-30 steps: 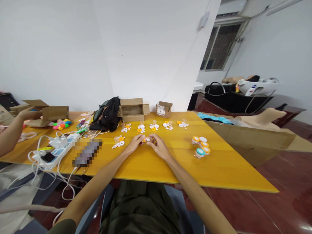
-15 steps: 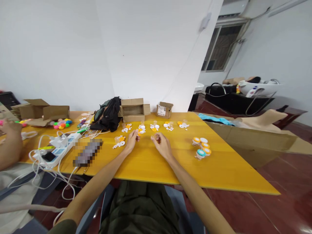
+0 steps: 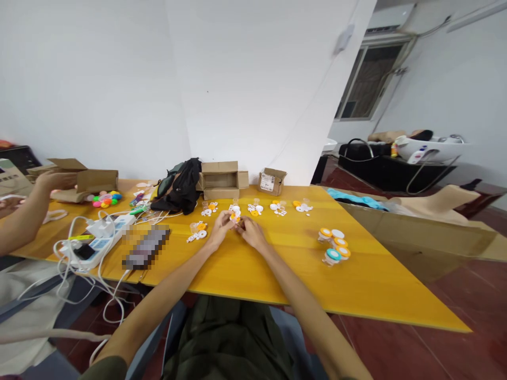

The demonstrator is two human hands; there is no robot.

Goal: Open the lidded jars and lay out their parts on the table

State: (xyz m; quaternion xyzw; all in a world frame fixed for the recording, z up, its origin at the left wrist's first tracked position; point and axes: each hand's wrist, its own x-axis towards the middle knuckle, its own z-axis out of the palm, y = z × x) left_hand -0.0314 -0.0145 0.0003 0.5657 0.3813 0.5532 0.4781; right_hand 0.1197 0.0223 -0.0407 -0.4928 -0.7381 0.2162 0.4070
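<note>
My left hand [image 3: 221,230] and my right hand [image 3: 253,233] meet above the middle of the yellow table, fingers closed and fingertips almost touching. A small clear cup seems to be in my right fingers, mostly hidden now. What my left fingers pinch is too small to make out. White and orange pieces [image 3: 235,215] show right at the fingertips; whether they are held or lie behind cannot be told. Behind my hands runs a row of small piles, each with a clear cup, an orange or white ring and white bits, such as this pile [image 3: 255,209]. Another pile [image 3: 198,231] lies left of my left hand.
Several lidded jars [image 3: 333,255] stand at the right. Cardboard boxes [image 3: 220,193] and a black backpack [image 3: 180,187] line the wall. At the left are a phone [image 3: 146,248], a power strip [image 3: 106,240] with tangled cables, and another person's arm [image 3: 24,221]. A large carton [image 3: 396,232] stands beyond the right edge.
My hands, apart before, have come together, the right moving left towards the other. The view has shifted slightly. The other person's hand at the left has moved up and right.
</note>
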